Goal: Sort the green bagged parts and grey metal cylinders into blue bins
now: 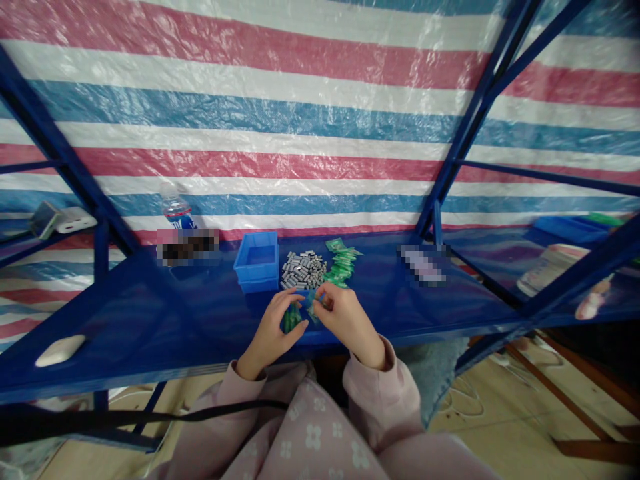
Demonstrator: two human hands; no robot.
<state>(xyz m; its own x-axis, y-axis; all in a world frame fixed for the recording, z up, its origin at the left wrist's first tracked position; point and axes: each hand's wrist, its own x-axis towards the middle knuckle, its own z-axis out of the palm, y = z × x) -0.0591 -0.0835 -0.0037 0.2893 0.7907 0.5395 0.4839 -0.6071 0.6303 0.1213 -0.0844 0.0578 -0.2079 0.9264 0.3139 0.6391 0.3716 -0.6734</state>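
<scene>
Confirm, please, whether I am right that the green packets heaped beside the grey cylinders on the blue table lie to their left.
Not quite: in the head view, the green packets heaped beside the grey cylinders on the blue table lie to their right.

backdrop: striped sheeting [300, 113], red-white-blue | furniture: blue table [175, 340], blue frame [453, 163] | floor [470, 440]: beige | light: glints on sheeting

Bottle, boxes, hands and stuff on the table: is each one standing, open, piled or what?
Left hand: curved, thumb apart from fingers.
Right hand: pinching a small blue-green thing, too blurry to name.
Blue boxes: stacked, top one open.
Silver pieces: loose in a heap.
Green packets: piled together.
Bottle: standing upright.
White oval thing: lying flat.
</scene>
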